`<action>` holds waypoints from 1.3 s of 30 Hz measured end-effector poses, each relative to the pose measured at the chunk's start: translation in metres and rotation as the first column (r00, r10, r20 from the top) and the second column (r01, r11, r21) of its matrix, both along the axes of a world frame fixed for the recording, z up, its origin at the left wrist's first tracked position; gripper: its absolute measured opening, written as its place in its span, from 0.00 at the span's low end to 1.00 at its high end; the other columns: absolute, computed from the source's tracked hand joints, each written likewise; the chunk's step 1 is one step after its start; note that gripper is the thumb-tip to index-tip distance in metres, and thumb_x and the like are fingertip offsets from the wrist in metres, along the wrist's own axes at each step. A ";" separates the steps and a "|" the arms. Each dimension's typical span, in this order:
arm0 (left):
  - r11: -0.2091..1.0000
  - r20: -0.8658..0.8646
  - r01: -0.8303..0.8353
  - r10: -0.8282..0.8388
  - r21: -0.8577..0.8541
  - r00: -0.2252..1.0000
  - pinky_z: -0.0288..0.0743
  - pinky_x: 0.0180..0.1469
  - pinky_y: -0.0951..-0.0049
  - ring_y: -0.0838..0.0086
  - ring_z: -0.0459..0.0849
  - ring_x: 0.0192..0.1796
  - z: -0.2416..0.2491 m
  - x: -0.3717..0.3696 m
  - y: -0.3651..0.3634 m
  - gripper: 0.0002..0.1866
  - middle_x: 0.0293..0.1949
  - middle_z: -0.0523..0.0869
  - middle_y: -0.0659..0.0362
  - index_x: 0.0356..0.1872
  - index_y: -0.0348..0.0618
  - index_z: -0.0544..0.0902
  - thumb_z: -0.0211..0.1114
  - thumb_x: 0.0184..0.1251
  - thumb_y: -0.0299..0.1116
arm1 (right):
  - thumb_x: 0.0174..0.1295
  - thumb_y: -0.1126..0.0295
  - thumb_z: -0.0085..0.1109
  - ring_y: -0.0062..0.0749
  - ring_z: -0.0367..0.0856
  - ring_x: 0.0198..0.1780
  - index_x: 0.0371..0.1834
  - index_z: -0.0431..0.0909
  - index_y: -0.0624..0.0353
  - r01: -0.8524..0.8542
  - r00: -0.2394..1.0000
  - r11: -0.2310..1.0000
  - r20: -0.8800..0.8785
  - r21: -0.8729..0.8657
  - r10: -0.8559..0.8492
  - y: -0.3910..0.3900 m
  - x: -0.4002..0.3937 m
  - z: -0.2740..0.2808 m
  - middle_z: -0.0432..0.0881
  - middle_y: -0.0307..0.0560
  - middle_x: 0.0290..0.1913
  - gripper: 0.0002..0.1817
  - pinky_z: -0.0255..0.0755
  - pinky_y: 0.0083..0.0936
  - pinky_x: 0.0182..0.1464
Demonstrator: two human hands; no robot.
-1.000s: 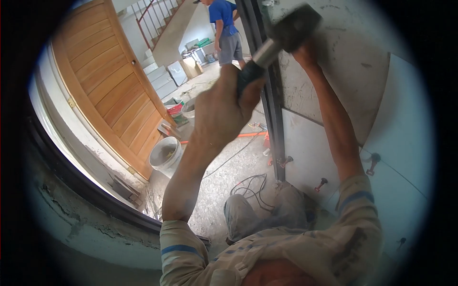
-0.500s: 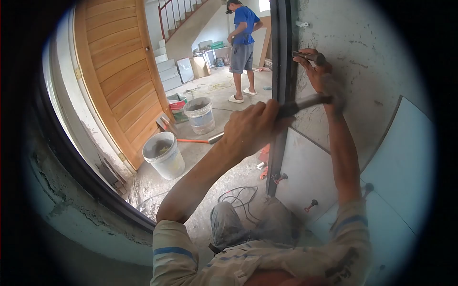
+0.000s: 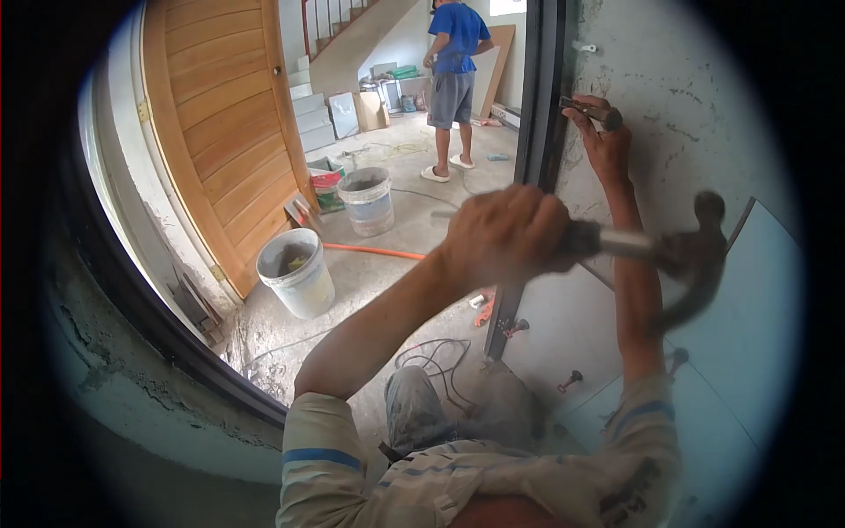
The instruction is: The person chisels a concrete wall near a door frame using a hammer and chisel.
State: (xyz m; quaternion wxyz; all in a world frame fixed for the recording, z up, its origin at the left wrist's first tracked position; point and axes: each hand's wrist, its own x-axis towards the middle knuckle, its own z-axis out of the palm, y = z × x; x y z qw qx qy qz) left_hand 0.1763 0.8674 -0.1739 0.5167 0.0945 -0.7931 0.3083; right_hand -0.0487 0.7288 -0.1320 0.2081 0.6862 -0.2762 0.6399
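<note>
My left hand (image 3: 510,231) is wrapped round the grip of a claw hammer (image 3: 627,243) in the middle of the view. The hammer's head is slightly blurred, lies to the right and crosses in front of my right forearm. Higher up, my right hand (image 3: 604,145) grips a short metal chisel (image 3: 600,113). The chisel's thin end points left, at the edge of the dark door frame (image 3: 539,106), beside the rough grey wall (image 3: 678,106). Hammer and chisel are apart.
Two buckets (image 3: 308,295) (image 3: 365,211) stand on the floor near an open wooden door (image 3: 220,123). A person in a blue shirt (image 3: 456,40) stands farther back. Cables (image 3: 440,365) lie by my legs. Large tiles (image 3: 550,326) with clips cover the lower wall.
The hammer and my left hand have moved right and down, with the hammer head now away from the chisel. The view has shifted slightly. The other person has turned a little.
</note>
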 end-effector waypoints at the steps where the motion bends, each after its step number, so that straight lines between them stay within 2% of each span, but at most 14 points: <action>1: 1.000 -0.039 -0.013 0.014 0.023 0.999 0.72 0.16 0.64 0.67 0.80 0.17 0.005 -0.002 -0.007 0.23 0.19 0.79 0.56 0.30 0.39 0.73 0.70 0.58 0.51 | 0.59 0.62 0.68 0.26 0.84 0.38 0.45 0.81 0.59 -0.002 1.000 1.000 -0.004 0.004 0.002 -0.008 -0.004 -0.002 0.87 0.46 0.36 0.16 0.77 0.25 0.40; 2: 1.000 -0.043 -0.017 0.018 0.022 0.999 0.72 0.16 0.64 0.67 0.80 0.17 0.007 -0.004 -0.011 0.23 0.19 0.79 0.56 0.30 0.39 0.73 0.70 0.58 0.51 | 0.60 0.62 0.68 0.26 0.85 0.38 0.45 0.81 0.59 -0.033 0.997 0.995 -0.066 -0.097 0.026 -0.021 -0.010 -0.003 0.87 0.46 0.37 0.16 0.77 0.25 0.40; 4: 0.813 0.094 -0.278 0.268 0.512 0.959 0.72 0.15 0.64 0.67 0.78 0.15 0.018 -0.007 -0.005 0.23 0.17 0.79 0.56 0.30 0.39 0.72 0.68 0.60 0.50 | 0.60 0.62 0.68 0.27 0.85 0.39 0.45 0.81 0.59 -0.073 0.990 0.977 -0.134 -0.199 0.047 -0.018 -0.007 -0.002 0.87 0.47 0.37 0.15 0.77 0.25 0.39; 8: 0.999 0.016 -0.014 0.014 0.035 1.000 0.71 0.14 0.65 0.66 0.77 0.13 -0.001 -0.005 0.014 0.23 0.18 0.80 0.55 0.30 0.40 0.71 0.68 0.61 0.49 | 0.61 0.63 0.67 0.27 0.85 0.39 0.46 0.81 0.59 -0.008 1.000 0.999 -0.022 -0.041 0.007 -0.006 -0.003 -0.002 0.87 0.46 0.38 0.15 0.77 0.24 0.40; 12: 1.000 -0.042 -0.004 0.005 0.026 0.999 0.71 0.14 0.67 0.67 0.78 0.15 0.000 -0.002 -0.010 0.23 0.17 0.78 0.57 0.29 0.41 0.70 0.71 0.59 0.49 | 0.60 0.68 0.67 0.32 0.85 0.40 0.45 0.79 0.61 -0.021 0.998 0.995 -0.064 -0.094 0.015 -0.011 -0.002 -0.004 0.85 0.49 0.39 0.13 0.78 0.26 0.41; 14: 0.817 0.075 -0.343 0.350 0.463 0.934 0.71 0.14 0.69 0.68 0.80 0.18 0.009 -0.004 -0.003 0.23 0.17 0.76 0.61 0.29 0.42 0.70 0.73 0.56 0.48 | 0.61 0.68 0.66 0.31 0.85 0.41 0.45 0.79 0.61 -0.052 0.996 0.991 -0.079 -0.127 0.042 -0.013 -0.006 -0.002 0.85 0.49 0.41 0.12 0.78 0.26 0.42; 17: 0.922 0.034 -0.229 0.230 0.311 0.973 0.72 0.16 0.69 0.68 0.80 0.19 -0.019 0.001 0.007 0.21 0.18 0.76 0.61 0.30 0.42 0.71 0.71 0.58 0.47 | 0.63 0.67 0.65 0.26 0.83 0.45 0.47 0.78 0.61 0.029 0.997 0.999 -0.067 0.014 -0.028 -0.010 -0.015 -0.008 0.84 0.46 0.43 0.14 0.76 0.22 0.47; 19: 0.950 0.058 -0.176 0.167 0.260 0.984 0.71 0.16 0.67 0.67 0.79 0.18 -0.028 0.005 0.015 0.20 0.19 0.77 0.59 0.30 0.43 0.71 0.69 0.61 0.46 | 0.64 0.68 0.64 0.25 0.82 0.47 0.47 0.78 0.63 -0.242 0.961 0.970 0.143 0.012 0.238 -0.017 -0.022 -0.014 0.82 0.46 0.47 0.13 0.75 0.21 0.50; 24: 0.899 0.079 -0.249 0.236 0.361 0.968 0.74 0.17 0.66 0.65 0.81 0.17 -0.027 0.008 0.016 0.21 0.18 0.78 0.56 0.31 0.41 0.74 0.66 0.62 0.51 | 0.61 0.68 0.67 0.28 0.82 0.48 0.45 0.79 0.60 -0.359 0.879 0.933 0.336 0.001 0.338 -0.017 -0.018 -0.015 0.83 0.45 0.45 0.13 0.75 0.25 0.53; 26: 0.861 0.137 -0.297 0.263 0.414 0.955 0.74 0.17 0.64 0.63 0.82 0.19 -0.024 0.006 0.017 0.22 0.19 0.79 0.55 0.32 0.40 0.74 0.65 0.62 0.51 | 0.62 0.67 0.67 0.29 0.82 0.47 0.46 0.79 0.60 -0.235 0.943 0.972 0.246 0.018 0.223 -0.018 -0.015 -0.013 0.83 0.45 0.44 0.13 0.75 0.26 0.53; 31: 0.886 0.133 -0.285 0.253 0.365 0.958 0.69 0.18 0.66 0.68 0.78 0.18 -0.021 -0.003 0.023 0.18 0.20 0.77 0.58 0.30 0.42 0.71 0.69 0.62 0.44 | 0.64 0.67 0.64 0.28 0.83 0.43 0.46 0.80 0.58 -0.363 0.902 0.927 0.217 -0.090 0.374 -0.030 -0.015 -0.020 0.85 0.44 0.42 0.11 0.76 0.26 0.49; 33: 0.908 0.110 -0.259 0.235 0.329 0.966 0.69 0.17 0.67 0.69 0.78 0.18 -0.011 -0.012 0.031 0.18 0.21 0.76 0.58 0.30 0.42 0.72 0.69 0.61 0.44 | 0.63 0.66 0.65 0.29 0.84 0.40 0.46 0.80 0.58 -0.173 0.979 0.977 0.090 -0.128 0.185 -0.029 -0.018 -0.018 0.85 0.45 0.39 0.12 0.77 0.26 0.44; 38: 0.994 0.059 0.028 -0.022 -0.105 0.998 0.70 0.17 0.69 0.70 0.77 0.19 -0.001 -0.027 0.001 0.17 0.22 0.76 0.59 0.31 0.44 0.73 0.71 0.58 0.44 | 0.63 0.67 0.64 0.31 0.84 0.38 0.46 0.80 0.57 -0.175 0.978 0.977 0.092 -0.124 0.187 -0.028 -0.015 -0.016 0.85 0.47 0.37 0.11 0.76 0.24 0.41; 39: 0.989 0.013 -0.148 0.148 0.013 0.989 0.72 0.18 0.67 0.66 0.79 0.20 0.007 -0.030 -0.007 0.17 0.22 0.76 0.59 0.34 0.44 0.73 0.69 0.60 0.45 | 0.64 0.67 0.63 0.31 0.84 0.39 0.46 0.80 0.57 -0.172 0.979 0.976 0.087 -0.136 0.184 -0.030 -0.017 -0.018 0.85 0.47 0.38 0.10 0.76 0.23 0.41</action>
